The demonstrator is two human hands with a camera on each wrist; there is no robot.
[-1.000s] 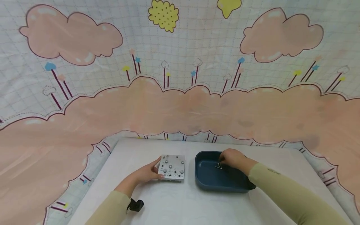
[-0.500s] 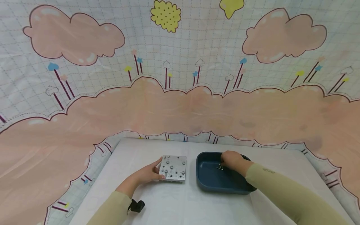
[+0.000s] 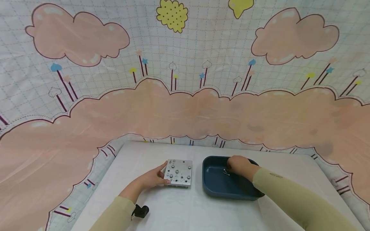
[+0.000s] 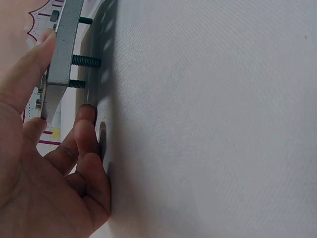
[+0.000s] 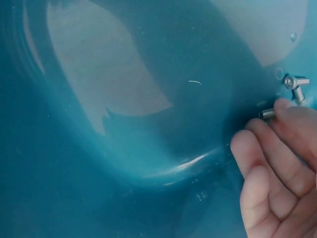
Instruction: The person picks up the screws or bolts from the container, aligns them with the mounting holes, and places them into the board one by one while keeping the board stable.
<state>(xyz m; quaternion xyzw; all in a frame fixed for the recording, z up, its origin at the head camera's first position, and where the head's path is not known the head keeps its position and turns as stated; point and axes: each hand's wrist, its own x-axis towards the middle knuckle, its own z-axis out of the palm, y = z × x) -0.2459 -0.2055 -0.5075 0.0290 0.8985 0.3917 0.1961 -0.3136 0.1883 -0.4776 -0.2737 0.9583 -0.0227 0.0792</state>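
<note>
My left hand [image 3: 153, 179] grips a square silver metal plate [image 3: 180, 173] by its left side, thumb and fingers at the edges. Several round screw heads and holes dot the plate's face. In the left wrist view, dark threaded screw ends [image 4: 85, 61] stick out from its underside, close to the white tabletop. My right hand [image 3: 241, 165] reaches into a dark blue tray [image 3: 228, 194], its fingers curled near the floor. In the right wrist view, fingertips [image 5: 257, 125] pinch a small metal screw [image 5: 266, 114], partly hidden. Beside it lie loose silver screws [image 5: 296, 84].
The tray stands just right of the plate on the white table [image 3: 173, 208]. A black device [image 3: 140, 211] is strapped at the left wrist. Behind the table hangs a patterned cloth [image 3: 185, 112] with pink clouds.
The right hand has shifted slightly within the tray, and the screws by its fingertips look differently arranged. The left hand and plate keep their place; the whole head view drifts a little.
</note>
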